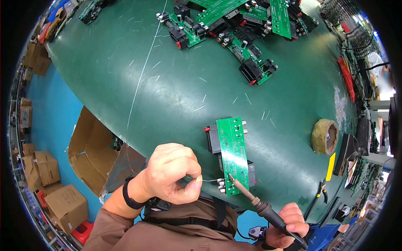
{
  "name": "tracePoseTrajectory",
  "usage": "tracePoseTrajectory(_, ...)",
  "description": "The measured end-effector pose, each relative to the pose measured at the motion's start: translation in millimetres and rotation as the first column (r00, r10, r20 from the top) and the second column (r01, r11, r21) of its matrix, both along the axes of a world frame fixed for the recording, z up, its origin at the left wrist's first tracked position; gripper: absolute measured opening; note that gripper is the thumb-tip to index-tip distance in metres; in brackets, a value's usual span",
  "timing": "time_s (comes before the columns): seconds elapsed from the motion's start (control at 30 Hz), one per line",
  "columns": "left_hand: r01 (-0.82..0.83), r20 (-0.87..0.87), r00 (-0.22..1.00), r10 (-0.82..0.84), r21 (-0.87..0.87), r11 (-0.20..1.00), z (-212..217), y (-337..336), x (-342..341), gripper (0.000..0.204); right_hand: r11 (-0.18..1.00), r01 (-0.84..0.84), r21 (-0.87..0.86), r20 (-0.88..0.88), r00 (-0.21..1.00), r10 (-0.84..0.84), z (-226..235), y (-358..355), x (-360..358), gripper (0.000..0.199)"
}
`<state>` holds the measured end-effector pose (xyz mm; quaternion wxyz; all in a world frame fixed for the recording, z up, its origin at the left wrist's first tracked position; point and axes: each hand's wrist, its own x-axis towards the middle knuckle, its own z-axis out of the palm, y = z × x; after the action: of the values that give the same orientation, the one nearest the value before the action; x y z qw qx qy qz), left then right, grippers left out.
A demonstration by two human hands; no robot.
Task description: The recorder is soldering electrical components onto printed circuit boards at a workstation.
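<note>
Leftward, cartons (86, 146) stand beside the green table (176, 108); left hand (172, 173) pinches wire (209, 180), right hand (289, 226) grips soldering iron (266, 209).

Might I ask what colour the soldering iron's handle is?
The handle is black; head view shows best.

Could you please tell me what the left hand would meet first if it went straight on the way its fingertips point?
Rightward, the left hand would probably meet the silver connectors at the left edge of the green circuit board, though depth is unclear.

On the table (180, 100), the circuit board (233, 144) lies left of pliers (320, 190).
</note>
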<state>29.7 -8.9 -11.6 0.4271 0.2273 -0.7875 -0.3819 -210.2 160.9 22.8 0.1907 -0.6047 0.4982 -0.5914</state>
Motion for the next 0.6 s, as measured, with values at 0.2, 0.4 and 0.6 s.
tracePoseTrajectory(0.2, 0.009, 0.006, 1.000, -0.009, 0.001, 1.000, -1.0, 0.1, 1.5, 0.014, 1.000, 0.018, -0.009, -0.015, 1.000, -0.018, -1.8, -0.7, 2.2, 0.042)
tracePoseTrajectory(0.4, 0.005, 0.005, 1.000, -0.005, -0.003, 1.000, -1.4, -0.1, 0.8, 0.014, 1.000, 0.005, 0.003, -0.002, 1.000, -0.005, -0.2, 1.4, 0.4, 0.042)
tracePoseTrajectory(0.6, 0.002, 0.013, 1.000, -0.002, -0.007, 1.000, -0.3, 0.2, 1.1, 0.014, 1.000, 0.008, -0.010, -0.002, 1.000, -0.008, -1.3, 1.7, 0.8, 0.042)
